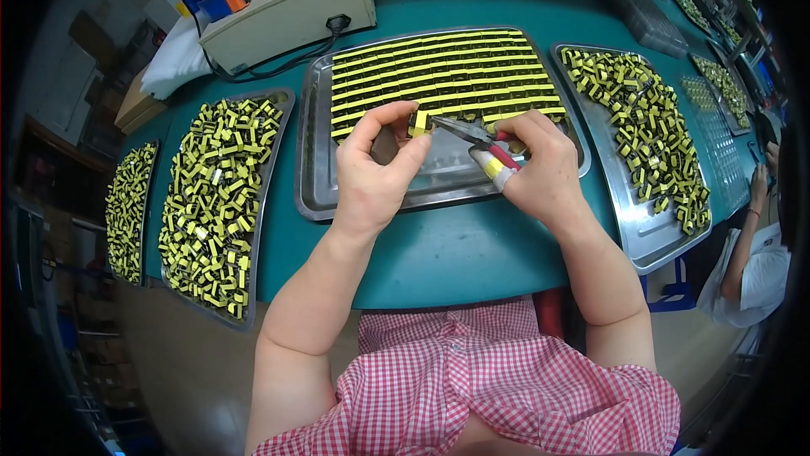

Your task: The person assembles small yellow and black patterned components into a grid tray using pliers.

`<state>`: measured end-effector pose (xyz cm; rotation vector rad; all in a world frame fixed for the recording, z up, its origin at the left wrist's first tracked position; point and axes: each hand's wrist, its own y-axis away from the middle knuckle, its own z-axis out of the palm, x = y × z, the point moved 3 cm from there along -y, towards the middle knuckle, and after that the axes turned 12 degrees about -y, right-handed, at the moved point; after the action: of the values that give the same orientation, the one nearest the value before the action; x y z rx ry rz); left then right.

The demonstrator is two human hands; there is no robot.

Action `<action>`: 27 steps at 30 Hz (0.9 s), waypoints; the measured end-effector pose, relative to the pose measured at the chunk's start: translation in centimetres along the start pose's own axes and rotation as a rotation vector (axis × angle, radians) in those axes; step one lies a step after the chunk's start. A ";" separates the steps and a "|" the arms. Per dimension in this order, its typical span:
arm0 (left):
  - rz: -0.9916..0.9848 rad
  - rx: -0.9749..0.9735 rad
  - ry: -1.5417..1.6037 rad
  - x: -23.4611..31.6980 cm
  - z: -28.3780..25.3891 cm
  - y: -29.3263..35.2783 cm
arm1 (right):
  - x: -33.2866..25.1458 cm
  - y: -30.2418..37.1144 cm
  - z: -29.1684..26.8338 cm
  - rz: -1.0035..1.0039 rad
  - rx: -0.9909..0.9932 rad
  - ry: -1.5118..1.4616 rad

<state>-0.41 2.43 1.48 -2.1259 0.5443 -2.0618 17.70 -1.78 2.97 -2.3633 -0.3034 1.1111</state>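
Between the thumb and fingertips of my left hand is a small black-and-yellow transformer. My right hand grips red-handled pliers, their jaws pointing left and reaching the transformer's right side. I cannot tell whether the jaws touch it. Tape wraps one finger of my right hand. Both hands are over the near part of a metal tray. Farther back in that tray, transformers stand in tight rows with their yellow tops showing.
Trays of loose transformers lie left, far left and right. Behind stands a beige machine with a black power cord. Clear plastic trays lie back right. Another person's arm is at the right edge.
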 end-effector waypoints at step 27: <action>-0.017 -0.038 -0.044 0.1 -0.2 0.0 | 0.1 -0.2 -0.5 0.016 -0.004 0.064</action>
<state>-0.59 2.48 1.56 -2.1989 0.5661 -2.0244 18.19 -1.75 3.31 -2.4032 -0.2645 1.0403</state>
